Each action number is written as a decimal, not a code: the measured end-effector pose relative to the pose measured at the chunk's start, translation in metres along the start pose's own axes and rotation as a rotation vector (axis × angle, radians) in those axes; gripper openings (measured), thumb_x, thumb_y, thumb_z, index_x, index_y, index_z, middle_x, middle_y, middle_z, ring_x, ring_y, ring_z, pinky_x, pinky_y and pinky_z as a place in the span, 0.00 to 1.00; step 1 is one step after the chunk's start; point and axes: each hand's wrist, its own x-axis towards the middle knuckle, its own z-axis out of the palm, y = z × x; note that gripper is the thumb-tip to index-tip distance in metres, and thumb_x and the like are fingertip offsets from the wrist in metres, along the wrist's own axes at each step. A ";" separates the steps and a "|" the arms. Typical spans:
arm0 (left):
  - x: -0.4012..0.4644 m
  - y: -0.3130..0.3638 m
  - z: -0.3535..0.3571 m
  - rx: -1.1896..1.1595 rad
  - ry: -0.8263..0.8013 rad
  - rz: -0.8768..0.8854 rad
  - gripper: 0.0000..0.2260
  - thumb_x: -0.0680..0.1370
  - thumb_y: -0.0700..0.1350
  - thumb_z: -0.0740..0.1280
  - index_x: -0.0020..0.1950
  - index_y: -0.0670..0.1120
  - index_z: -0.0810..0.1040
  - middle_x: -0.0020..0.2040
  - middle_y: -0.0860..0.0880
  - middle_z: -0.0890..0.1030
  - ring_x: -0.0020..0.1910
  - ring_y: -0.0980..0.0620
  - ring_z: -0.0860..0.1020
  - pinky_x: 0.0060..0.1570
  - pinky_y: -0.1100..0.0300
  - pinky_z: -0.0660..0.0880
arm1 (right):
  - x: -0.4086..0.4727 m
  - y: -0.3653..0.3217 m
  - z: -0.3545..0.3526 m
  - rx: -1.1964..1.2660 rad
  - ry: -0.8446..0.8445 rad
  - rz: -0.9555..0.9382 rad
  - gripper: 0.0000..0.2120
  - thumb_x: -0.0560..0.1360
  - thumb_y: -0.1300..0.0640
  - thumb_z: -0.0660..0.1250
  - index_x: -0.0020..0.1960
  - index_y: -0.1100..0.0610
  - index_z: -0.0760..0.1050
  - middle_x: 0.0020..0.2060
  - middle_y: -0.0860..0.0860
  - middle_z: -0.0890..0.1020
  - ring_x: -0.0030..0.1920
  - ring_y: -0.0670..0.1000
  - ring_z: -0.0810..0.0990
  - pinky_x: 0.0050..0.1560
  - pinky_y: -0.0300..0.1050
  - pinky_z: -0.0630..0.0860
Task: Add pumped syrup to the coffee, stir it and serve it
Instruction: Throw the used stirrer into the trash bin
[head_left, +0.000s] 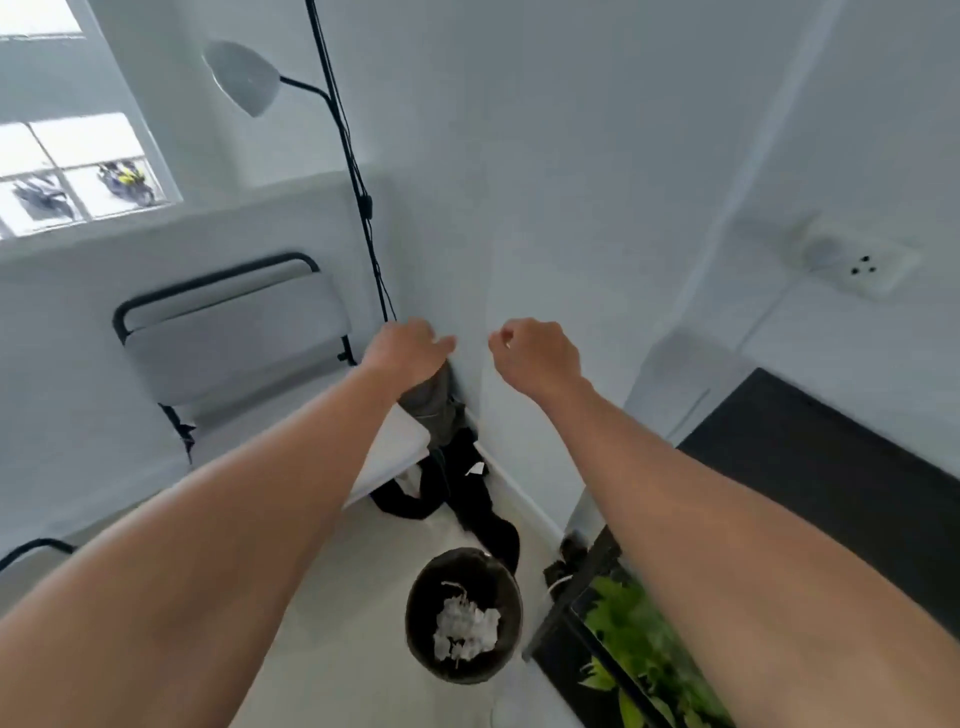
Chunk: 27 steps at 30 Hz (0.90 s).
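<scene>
No coffee, cup, syrup pump or stirrer shows in the head view. Both of my arms reach out in front of me toward a white wall corner. My left hand (407, 349) hangs with its fingers curled downward and nothing in it. A short gap to its right, my right hand (535, 353) is also loosely curled, knuckles up, holding nothing that I can see. The fingertips of both hands are partly hidden behind the knuckles.
A white folding chair (234, 332) stands at the left under a window (67, 171). A black floor lamp pole (358, 182) runs up the corner. Below are a dark waste bin (464, 616) with crumpled paper, black cloth on the floor, a green plant (644, 660) and a dark surface (831, 467) at right.
</scene>
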 end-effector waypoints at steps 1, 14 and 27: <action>-0.002 0.016 -0.012 -0.001 0.016 0.029 0.20 0.80 0.57 0.59 0.53 0.41 0.80 0.51 0.42 0.81 0.51 0.41 0.79 0.50 0.52 0.76 | -0.001 0.001 -0.021 -0.008 0.038 -0.002 0.20 0.81 0.46 0.55 0.54 0.56 0.82 0.49 0.56 0.84 0.56 0.60 0.79 0.47 0.48 0.74; -0.116 0.246 -0.065 -0.112 0.153 0.510 0.24 0.78 0.60 0.63 0.65 0.44 0.77 0.63 0.47 0.79 0.63 0.46 0.75 0.60 0.55 0.69 | -0.126 0.102 -0.260 -0.116 0.354 0.186 0.18 0.81 0.46 0.56 0.47 0.56 0.78 0.41 0.54 0.81 0.45 0.56 0.79 0.43 0.46 0.74; -0.248 0.389 0.040 -0.129 -0.174 0.808 0.35 0.68 0.63 0.75 0.68 0.45 0.73 0.66 0.51 0.76 0.65 0.51 0.73 0.65 0.56 0.69 | -0.299 0.264 -0.340 -0.122 0.469 0.560 0.17 0.79 0.45 0.59 0.54 0.53 0.81 0.50 0.54 0.83 0.53 0.56 0.80 0.51 0.48 0.76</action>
